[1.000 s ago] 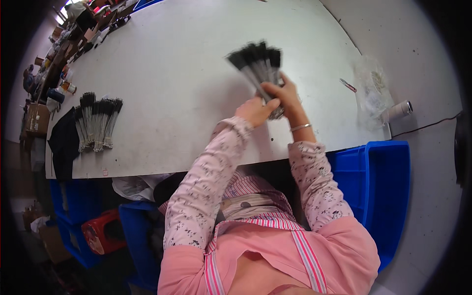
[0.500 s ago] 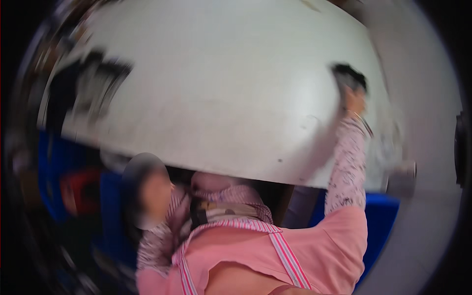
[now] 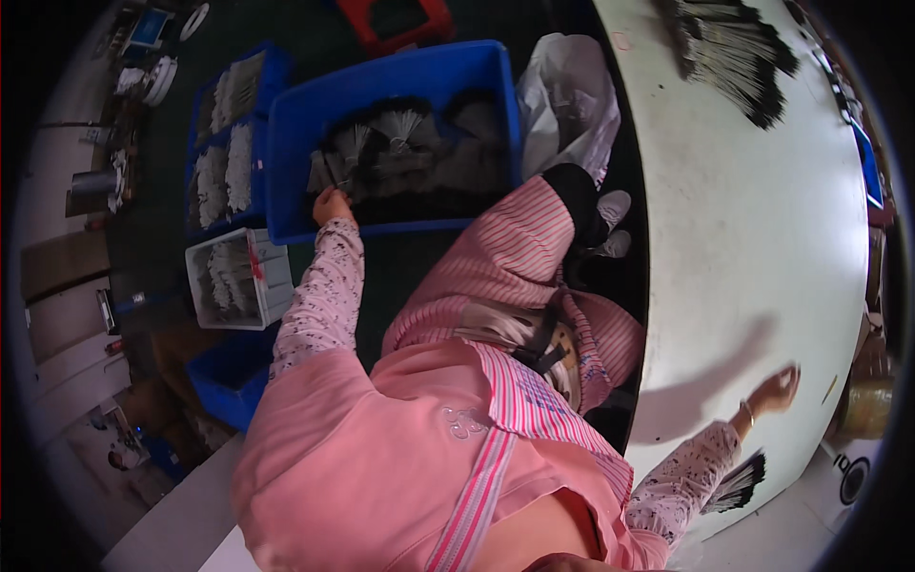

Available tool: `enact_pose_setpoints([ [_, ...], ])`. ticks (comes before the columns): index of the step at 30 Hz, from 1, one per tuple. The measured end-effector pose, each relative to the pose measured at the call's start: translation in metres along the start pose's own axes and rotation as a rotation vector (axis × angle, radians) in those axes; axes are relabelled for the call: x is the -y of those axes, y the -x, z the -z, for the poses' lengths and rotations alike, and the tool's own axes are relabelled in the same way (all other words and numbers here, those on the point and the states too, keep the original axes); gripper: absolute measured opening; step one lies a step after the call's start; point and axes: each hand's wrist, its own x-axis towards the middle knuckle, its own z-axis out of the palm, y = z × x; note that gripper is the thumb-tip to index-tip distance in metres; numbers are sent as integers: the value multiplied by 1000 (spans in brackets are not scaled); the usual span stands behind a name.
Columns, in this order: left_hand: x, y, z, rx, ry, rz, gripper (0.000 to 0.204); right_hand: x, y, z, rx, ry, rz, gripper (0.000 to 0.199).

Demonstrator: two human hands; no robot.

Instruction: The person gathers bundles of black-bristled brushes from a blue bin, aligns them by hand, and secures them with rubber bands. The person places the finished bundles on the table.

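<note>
My left hand [image 3: 334, 206] reaches over the near wall of a large blue bin [image 3: 391, 69]. Its fingers are closed around the end of a bundle of thin strands [image 3: 322, 174]; the hold is partly in shadow. Several more bundles [image 3: 400, 126] with pale, fanned ends and dark parts lie inside the bin. At the right, my right hand [image 3: 776, 389] hovers by the white table [image 3: 753, 257], fingers curled together with nothing visible in them. Beside that forearm, a grey bundle with black ends [image 3: 739, 484] lies at the table's near edge.
A larger heap of black-ended strands [image 3: 734, 57] lies at the table's far end. Smaller blue crates [image 3: 225, 143] and a white crate [image 3: 238, 281] stand left of the bin. A white sack [image 3: 569, 105] sits between bin and table; a red stool [image 3: 396, 24] is beyond.
The view has swung left, from the table toward the bins. My right hand has let go of the black-ended bundle it held on the table. My left hand now reaches out into the blue bin.
</note>
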Motion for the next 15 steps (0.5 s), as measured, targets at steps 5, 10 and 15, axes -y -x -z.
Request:
enact_pose_setpoints([
  [5,26,-22,-37,140,-15,126,35,300,-58,-2,245,-484,607,17],
  [10,47,-33,-74,154,-94,222,36,462,-60,-4,646,-620,1008,27],
  [15,73,-33,-66,217,-309,186,31,485,-54,-36,837,-512,1173,30],
])
